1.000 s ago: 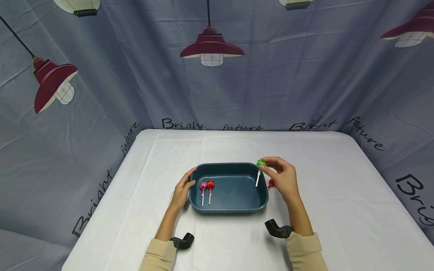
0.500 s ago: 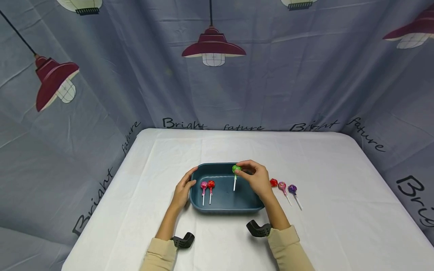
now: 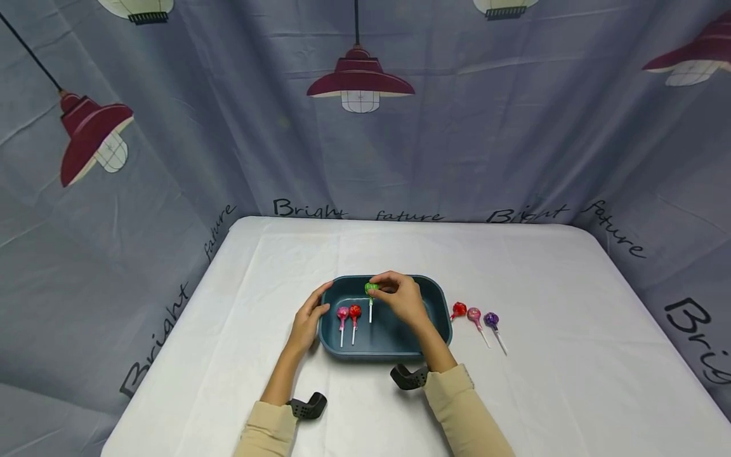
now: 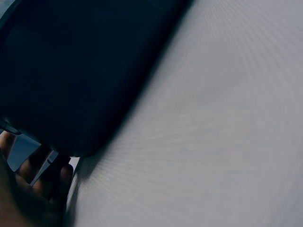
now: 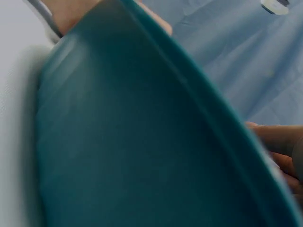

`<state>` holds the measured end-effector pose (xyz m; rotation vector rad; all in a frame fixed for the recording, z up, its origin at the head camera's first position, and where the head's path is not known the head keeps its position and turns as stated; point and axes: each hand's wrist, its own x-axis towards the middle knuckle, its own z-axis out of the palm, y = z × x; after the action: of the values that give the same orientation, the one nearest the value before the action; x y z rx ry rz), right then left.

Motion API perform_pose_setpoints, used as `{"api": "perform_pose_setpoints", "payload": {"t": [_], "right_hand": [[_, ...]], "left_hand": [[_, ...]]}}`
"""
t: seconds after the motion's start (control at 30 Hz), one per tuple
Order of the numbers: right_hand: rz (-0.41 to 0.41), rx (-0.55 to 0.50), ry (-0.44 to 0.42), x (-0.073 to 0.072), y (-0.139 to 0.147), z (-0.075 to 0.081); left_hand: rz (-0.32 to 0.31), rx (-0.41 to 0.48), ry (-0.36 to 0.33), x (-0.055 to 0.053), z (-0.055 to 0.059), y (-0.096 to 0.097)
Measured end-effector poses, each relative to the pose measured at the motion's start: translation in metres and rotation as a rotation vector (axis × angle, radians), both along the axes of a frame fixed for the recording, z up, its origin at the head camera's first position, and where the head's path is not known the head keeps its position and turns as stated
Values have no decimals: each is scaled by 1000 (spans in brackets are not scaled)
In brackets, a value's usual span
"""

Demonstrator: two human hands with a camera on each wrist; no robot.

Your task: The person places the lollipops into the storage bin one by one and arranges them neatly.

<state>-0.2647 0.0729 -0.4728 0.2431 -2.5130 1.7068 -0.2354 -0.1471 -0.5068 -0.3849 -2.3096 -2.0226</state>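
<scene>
A dark teal rectangular tray (image 3: 394, 336) lies on the white table. My left hand (image 3: 304, 325) grips its left end, thumb at the rim and fingers along the outside. Over the tray, my right hand (image 3: 404, 301) pinches a green lollipop (image 3: 371, 290) by its wrapped head, white stick pointing down. A pink lollipop (image 3: 342, 313) and a red lollipop (image 3: 355, 311) lie side by side inside at the left, sticks toward me. The tray's outer wall (image 4: 85, 71) fills much of the left wrist view. In the right wrist view that wall (image 5: 123, 123) hides the lollipops.
Right of the tray, a red lollipop (image 3: 459, 309), a pink lollipop (image 3: 474, 315) and a purple lollipop (image 3: 492, 320) lie in a row on the white tablecloth (image 3: 559, 381). A grey curtain (image 3: 257, 127) with printed lamps stands behind the table.
My right hand has carried the green lollipop leftward from the tray's right rim to beside the two lollipops inside, uncovering the row at the right. My left hand has stayed on the tray.
</scene>
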Motion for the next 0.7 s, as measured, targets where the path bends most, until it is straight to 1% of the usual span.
{"api": "perform_pose_setpoints", "payload": {"t": [0.13, 0.4, 0.47, 0.7], "right_hand": [[3, 39, -18, -1, -3, -4], [29, 187, -32, -3, -7, -9], [37, 207, -45, -3, -7, -9], [51, 247, -36, -4, -6, -10]], "left_hand": [[6, -1, -3, -1, 0, 1], [8, 3, -11, -1, 1, 0], [10, -2, -14, 0, 1, 0], [7, -4, -16, 1, 1, 0]]}}
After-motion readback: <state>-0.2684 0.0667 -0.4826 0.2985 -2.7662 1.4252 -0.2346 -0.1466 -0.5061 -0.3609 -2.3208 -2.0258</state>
